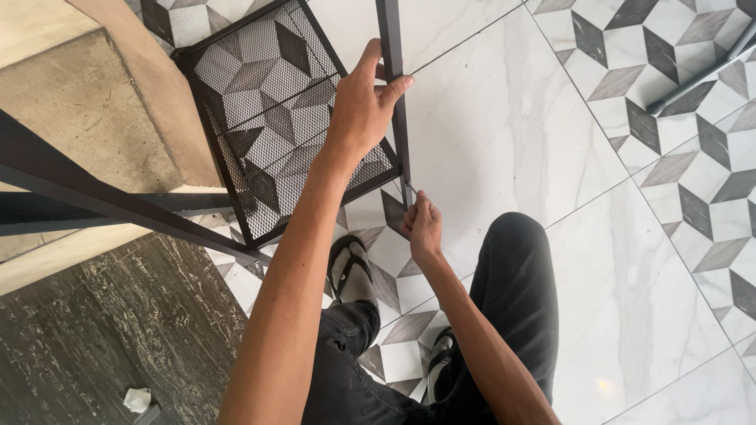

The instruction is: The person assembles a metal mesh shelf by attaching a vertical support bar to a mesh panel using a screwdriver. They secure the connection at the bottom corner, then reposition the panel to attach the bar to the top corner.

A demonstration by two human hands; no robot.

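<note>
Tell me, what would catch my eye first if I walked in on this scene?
Probably the black mesh panel at top centre, with the patterned floor tiles showing through it. The left hand grips the dark metal bar along the panel's right edge, while the right hand pinches at the bar's lower end. A crumpled white scrap lies on the dark floor at bottom left.

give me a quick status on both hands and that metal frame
Left hand gripping the black frame post. Right hand pinching something small at the post's lower end, by the mesh shelf. Nothing blocking; sandalled foot just below.
</note>
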